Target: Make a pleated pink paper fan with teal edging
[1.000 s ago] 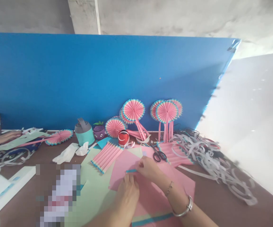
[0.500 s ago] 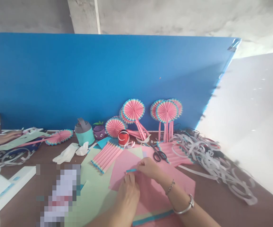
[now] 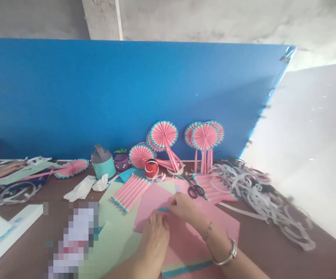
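A pink paper sheet (image 3: 191,248) with a blue and cream strip along its near edge lies in front of me. At its far end a small folded blue-edged part (image 3: 163,209) shows between my hands. My right hand (image 3: 182,205), with two bracelets on the wrist, has its fingers closed in a pinch on that end. Beside it my left hand (image 3: 156,232) is closed, its bent fingers pressed on the paper's fold; the fingertips are partly hidden. A pleated pink paper (image 3: 131,192) lies beyond, to the left. Black-handled scissors (image 3: 196,190) rest past my right hand.
Finished pink paper fans (image 3: 164,134) lean on the blue partition (image 3: 127,93). Tangled white strips (image 3: 249,186) spread at right. A red roll (image 3: 151,169), a purple cup (image 3: 121,162) and a teal container (image 3: 103,164) stand behind. Another person's hand (image 3: 7,170) is far left.
My left hand has shifted slightly left and nearer along the fold. My right hand stays almost in place, still pinching the paper.
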### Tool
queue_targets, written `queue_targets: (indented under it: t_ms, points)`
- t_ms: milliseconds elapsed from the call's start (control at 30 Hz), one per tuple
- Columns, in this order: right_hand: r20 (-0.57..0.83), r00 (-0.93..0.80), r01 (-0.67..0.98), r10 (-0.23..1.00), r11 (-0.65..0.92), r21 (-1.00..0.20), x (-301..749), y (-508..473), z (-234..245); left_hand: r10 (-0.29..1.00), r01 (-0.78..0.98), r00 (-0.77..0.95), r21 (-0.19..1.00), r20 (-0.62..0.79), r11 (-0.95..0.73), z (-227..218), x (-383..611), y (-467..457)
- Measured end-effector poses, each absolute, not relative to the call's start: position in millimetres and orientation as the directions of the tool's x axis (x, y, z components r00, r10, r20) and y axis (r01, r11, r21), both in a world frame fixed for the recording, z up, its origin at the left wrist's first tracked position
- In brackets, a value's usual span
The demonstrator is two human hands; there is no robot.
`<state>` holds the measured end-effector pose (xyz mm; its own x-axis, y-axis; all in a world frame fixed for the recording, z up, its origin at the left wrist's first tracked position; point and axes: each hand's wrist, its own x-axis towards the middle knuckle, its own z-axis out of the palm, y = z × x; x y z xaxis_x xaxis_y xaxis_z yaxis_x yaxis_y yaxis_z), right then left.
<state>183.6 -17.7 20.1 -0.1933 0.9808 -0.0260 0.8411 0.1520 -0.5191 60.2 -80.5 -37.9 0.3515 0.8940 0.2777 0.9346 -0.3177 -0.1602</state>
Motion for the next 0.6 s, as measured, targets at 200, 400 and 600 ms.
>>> queue_targets:
  t_ms: [200, 400, 600]
  points:
    - [0.006, -0.164, 0.852, 0.986, 0.145, -0.503, 182.1, -15.8, 13.6, 0.890, 0.929, 0.362, -0.191, 0.279, -0.318, -38.7, 56.0, -82.2]
    - [0.006, -0.179, 0.834, 0.984, 0.155, -0.529, 185.9, -14.2, 13.5, 0.907, 0.933, 0.345, -0.189, 0.243, -0.305, -42.5, 58.2, -84.4]
    - [-0.044, -0.235, 0.766, 0.971, 0.157, -0.624, 189.4, -10.3, 10.6, 0.910, 0.936, 0.335, -0.192, 0.244, -0.294, -41.2, 58.3, -85.4]
